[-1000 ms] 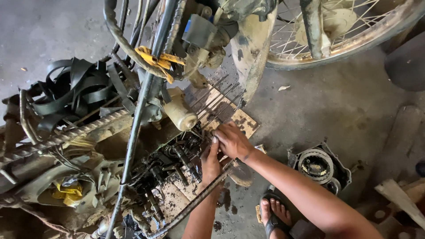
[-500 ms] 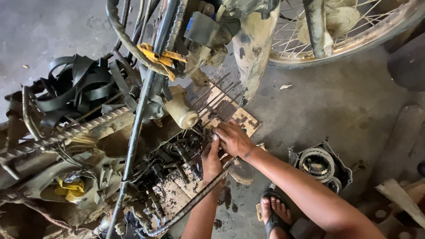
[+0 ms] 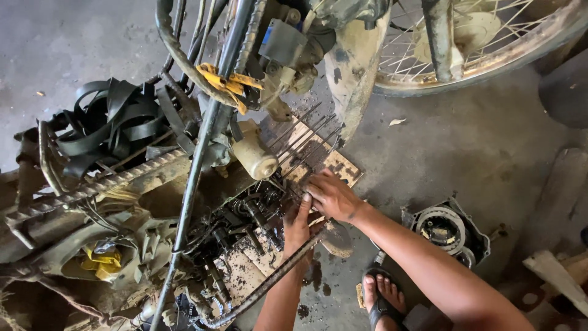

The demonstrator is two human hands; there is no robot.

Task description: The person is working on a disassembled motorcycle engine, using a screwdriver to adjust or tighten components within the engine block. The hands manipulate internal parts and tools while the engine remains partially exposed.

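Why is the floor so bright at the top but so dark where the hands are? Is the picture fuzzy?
In the head view, daylight falls on the bare concrete floor at upper left, while the engine sits in the motorcycle's own shadow, so the left hand and right hand look dimmer. The picture is fairly sharp; the wheel bends a little near the edge.

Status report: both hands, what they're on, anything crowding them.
Left hand flat on the open greasy engine. Right hand beside it, fingers at the long studs. Frame tube crosses close by.
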